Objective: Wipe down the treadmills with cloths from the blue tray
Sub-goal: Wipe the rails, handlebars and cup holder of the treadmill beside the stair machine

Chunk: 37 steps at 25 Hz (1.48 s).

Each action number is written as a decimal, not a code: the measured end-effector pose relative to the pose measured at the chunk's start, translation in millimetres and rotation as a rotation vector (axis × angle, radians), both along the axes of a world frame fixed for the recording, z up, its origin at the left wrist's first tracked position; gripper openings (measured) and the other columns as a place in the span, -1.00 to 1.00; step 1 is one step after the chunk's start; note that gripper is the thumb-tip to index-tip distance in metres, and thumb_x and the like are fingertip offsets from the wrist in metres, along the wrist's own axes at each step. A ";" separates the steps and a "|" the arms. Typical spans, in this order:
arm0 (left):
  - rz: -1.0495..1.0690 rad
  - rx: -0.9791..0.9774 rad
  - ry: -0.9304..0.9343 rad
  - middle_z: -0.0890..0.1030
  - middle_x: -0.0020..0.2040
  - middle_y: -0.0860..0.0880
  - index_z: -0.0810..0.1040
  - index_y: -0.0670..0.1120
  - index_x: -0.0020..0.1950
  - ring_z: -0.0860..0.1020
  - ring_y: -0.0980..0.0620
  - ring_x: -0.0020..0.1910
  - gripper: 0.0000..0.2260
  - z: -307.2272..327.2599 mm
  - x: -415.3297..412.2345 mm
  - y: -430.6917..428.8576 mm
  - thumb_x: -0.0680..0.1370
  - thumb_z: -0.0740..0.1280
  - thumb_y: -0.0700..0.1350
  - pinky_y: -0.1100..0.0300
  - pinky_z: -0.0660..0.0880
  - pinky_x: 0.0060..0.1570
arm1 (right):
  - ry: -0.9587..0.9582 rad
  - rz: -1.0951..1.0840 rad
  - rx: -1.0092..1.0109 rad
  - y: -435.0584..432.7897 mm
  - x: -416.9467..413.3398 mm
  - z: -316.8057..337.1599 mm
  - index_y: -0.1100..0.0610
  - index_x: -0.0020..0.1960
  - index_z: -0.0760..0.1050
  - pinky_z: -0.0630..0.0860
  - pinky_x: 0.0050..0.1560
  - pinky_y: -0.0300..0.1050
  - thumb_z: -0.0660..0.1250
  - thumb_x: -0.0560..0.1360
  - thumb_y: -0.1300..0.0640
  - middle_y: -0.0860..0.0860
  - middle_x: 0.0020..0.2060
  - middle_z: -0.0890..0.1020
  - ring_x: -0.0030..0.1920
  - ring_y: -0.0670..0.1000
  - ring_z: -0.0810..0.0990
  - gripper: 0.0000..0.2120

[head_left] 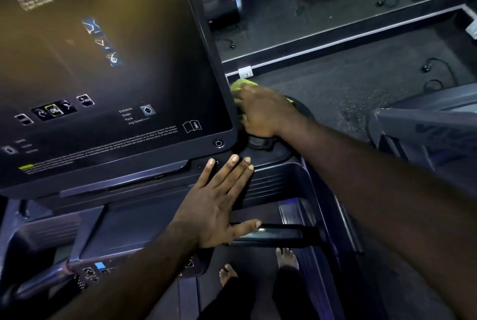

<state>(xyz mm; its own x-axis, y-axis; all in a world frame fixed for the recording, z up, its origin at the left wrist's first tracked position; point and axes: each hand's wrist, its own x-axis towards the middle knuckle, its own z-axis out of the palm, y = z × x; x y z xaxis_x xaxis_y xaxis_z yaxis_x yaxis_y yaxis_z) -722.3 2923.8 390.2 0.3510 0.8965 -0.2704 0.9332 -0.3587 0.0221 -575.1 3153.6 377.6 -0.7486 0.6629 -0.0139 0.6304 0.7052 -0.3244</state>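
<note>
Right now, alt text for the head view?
The right hand presses a yellow-green cloth against the right edge of a treadmill console, beside its dark screen. The left hand rests flat and open on the ledge below; bare feet stand on the belt.

The console screen (103, 61) stands at the left; the cloth (241, 85) lies just right of it, under the right hand (265, 113); the left hand (219, 206) lies nearer.

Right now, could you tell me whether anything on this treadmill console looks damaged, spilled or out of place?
Nothing stands out. The right hand presses a yellow-green cloth beside the console screen, and the left hand rests flat below it.
</note>
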 end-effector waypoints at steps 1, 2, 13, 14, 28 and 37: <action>0.001 0.002 -0.005 -0.22 0.72 0.05 -0.17 -0.03 0.72 -0.32 0.06 0.67 -0.06 -1.0 -1.0 0.4 0.57 -0.03 0.56 -0.16 -0.31 0.61 | -0.013 -0.075 -0.068 9.9 -9.4 3.8 -0.17 0.46 0.49 0.46 0.38 0.08 0.16 0.58 -0.23 -0.09 0.48 0.48 0.49 0.09 0.43 -0.51; 0.003 -0.001 -0.003 -0.23 0.71 0.06 -0.17 -0.03 0.72 -0.32 0.06 0.67 -0.06 -0.8 -1.2 0.8 0.56 -0.04 0.56 -0.15 -0.32 0.61 | -0.028 -0.162 -0.105 17.5 -14.0 5.0 -0.22 0.45 0.48 0.49 0.32 0.10 0.14 0.57 -0.29 -0.09 0.44 0.51 0.44 0.12 0.47 -0.51; -0.010 -0.075 0.018 -0.38 0.67 0.08 -0.32 -0.02 0.69 -0.51 0.10 0.58 0.06 4.4 0.0 2.0 0.47 -0.10 0.66 -0.17 -0.41 0.58 | 0.095 -0.838 -0.378 -31.8 85.4 -11.3 -0.14 0.65 0.18 0.44 0.40 0.18 0.21 0.53 -0.49 0.12 0.52 0.44 0.45 0.24 0.48 -0.20; -0.023 -0.068 0.008 -0.38 0.67 0.07 -0.29 -0.03 0.70 -0.51 0.08 0.58 0.09 5.0 -0.2 0.6 0.44 -0.09 0.68 -0.19 -0.41 0.58 | 0.095 -0.875 -0.389 -50.1 93.3 -13.1 -0.10 0.66 0.15 0.41 0.44 0.19 0.21 0.53 -0.48 0.13 0.55 0.42 0.48 0.25 0.46 -0.17; -0.256 -0.268 -0.015 0.56 0.30 -0.18 0.29 -0.09 0.32 0.58 -0.26 0.23 -0.42 -13.4 26.5 -28.6 0.61 0.24 0.37 -0.05 0.52 0.10 | -0.171 -1.151 -0.300 -328.6 141.2 8.4 -0.09 0.61 0.08 0.50 0.27 0.23 0.23 0.53 -0.45 0.20 0.44 0.48 0.33 0.36 0.55 -0.19; -0.097 -0.509 -0.076 0.70 -0.22 -0.03 0.62 -0.12 0.11 0.69 0.01 -0.30 -0.57 -28.4 56.4 1.8 0.43 0.51 0.16 0.07 0.67 -0.12 | -0.104 -1.053 -0.318 -250.1 136.9 0.3 -0.22 0.66 0.06 0.35 0.44 0.22 0.03 0.63 -0.40 -0.02 0.64 0.28 0.53 0.22 0.41 -0.34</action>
<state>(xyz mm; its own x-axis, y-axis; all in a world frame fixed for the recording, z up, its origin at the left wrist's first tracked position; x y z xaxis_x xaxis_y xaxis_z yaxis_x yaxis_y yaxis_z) -665.9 2925.6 361.8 0.4618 0.6206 -0.6337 0.8850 -0.3701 0.2825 -438.2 2903.5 377.9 0.2031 0.9231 -0.3265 0.9011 -0.3067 -0.3066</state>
